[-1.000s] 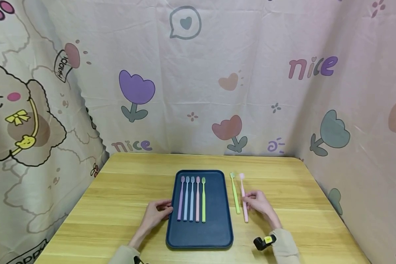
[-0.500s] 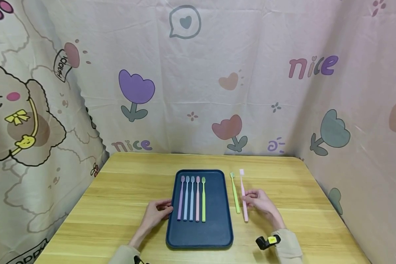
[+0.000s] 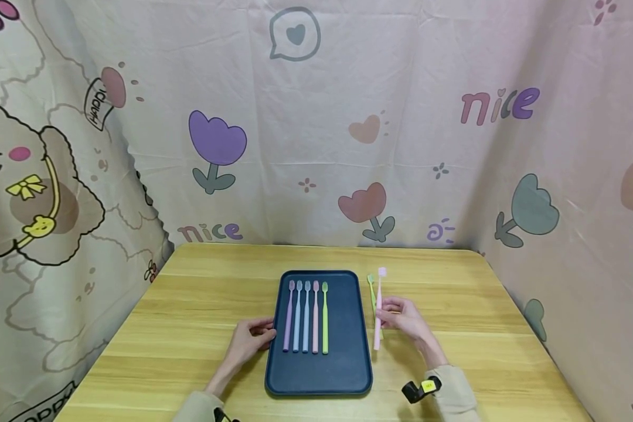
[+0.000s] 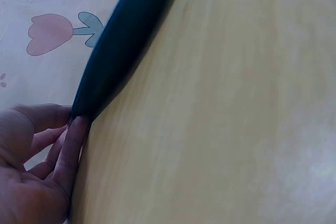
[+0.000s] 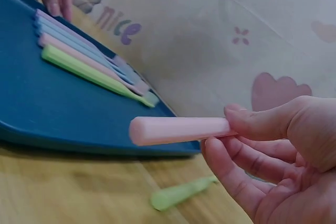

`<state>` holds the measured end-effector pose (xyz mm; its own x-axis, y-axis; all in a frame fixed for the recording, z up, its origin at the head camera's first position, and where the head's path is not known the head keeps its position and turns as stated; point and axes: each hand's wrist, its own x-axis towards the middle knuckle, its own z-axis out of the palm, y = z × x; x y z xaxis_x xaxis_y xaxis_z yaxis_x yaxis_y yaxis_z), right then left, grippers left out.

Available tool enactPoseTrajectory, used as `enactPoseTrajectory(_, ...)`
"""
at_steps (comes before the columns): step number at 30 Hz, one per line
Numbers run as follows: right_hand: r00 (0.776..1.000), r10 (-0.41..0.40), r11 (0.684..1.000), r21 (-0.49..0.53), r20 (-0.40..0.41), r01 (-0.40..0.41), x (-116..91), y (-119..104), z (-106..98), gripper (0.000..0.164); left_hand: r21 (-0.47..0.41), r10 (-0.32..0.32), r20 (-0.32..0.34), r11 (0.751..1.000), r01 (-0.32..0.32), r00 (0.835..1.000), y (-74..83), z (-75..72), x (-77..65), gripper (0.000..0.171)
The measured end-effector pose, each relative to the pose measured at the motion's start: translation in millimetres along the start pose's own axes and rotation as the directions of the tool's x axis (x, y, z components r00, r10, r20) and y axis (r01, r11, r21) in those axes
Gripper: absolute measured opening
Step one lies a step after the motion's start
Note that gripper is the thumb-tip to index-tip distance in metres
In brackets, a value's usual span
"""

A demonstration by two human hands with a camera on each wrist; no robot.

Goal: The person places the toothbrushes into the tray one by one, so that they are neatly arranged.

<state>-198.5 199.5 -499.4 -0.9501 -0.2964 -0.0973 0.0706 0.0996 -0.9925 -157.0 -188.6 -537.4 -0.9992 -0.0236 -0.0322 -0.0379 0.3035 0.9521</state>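
My right hand (image 3: 405, 319) pinches a pink toothbrush (image 5: 181, 129) by its handle between thumb and fingers, lifted off the table with the bristle head pointing away. Below it a green toothbrush (image 5: 181, 192) lies on the table, partly covered by the pink one in the head view. A dark blue tray (image 3: 343, 375) holds a row of toothbrushes: one purple (image 3: 288, 319), two blue (image 3: 306, 319), one pink (image 3: 315, 322) and one green (image 3: 324, 322), side by side with heads at the far end. My left hand (image 3: 248, 343) pinches the tray's left rim between thumb and fingers.
The wooden table (image 3: 200, 281) extends on both sides of the tray. A patterned cloth (image 3: 306, 146) hangs behind the table and along its sides. The right wrist carries a small black camera (image 3: 421, 388).
My right hand has raised the pink toothbrush from the table and moved it left, over the loose green toothbrush. The left hand and the tray have stayed in place.
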Motion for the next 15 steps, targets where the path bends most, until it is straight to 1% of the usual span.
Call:
enactPoseTrajectory(4,1.000,-0.026,0.999,0.024,0.012,0.026,3,3,9,0.039,0.001,0.001,0.002,1.000,-0.001,1.000,0.5,-0.1,-0.5,0.035)
enactPoseTrajectory(7,0.999,-0.038,0.999,0.021,0.015,0.037,6,3,16,0.034,0.001,0.000,0.002,1.000,0.000,1.000,0.5,0.1,-0.5,0.036)
enactPoseTrajectory(11,0.999,-0.050,0.998,-0.026,0.001,0.050,9,1,25,0.028,-0.012,-0.011,0.003,1.000,0.011,1.000,0.4,0.3,-0.4,0.037)
enactPoseTrajectory(15,0.998,-0.058,0.996,-0.065,0.001,0.058,13,0,34,0.026,-0.014,-0.016,0.003,1.000,0.016,1.000,-1.2,0.8,0.3,0.038)
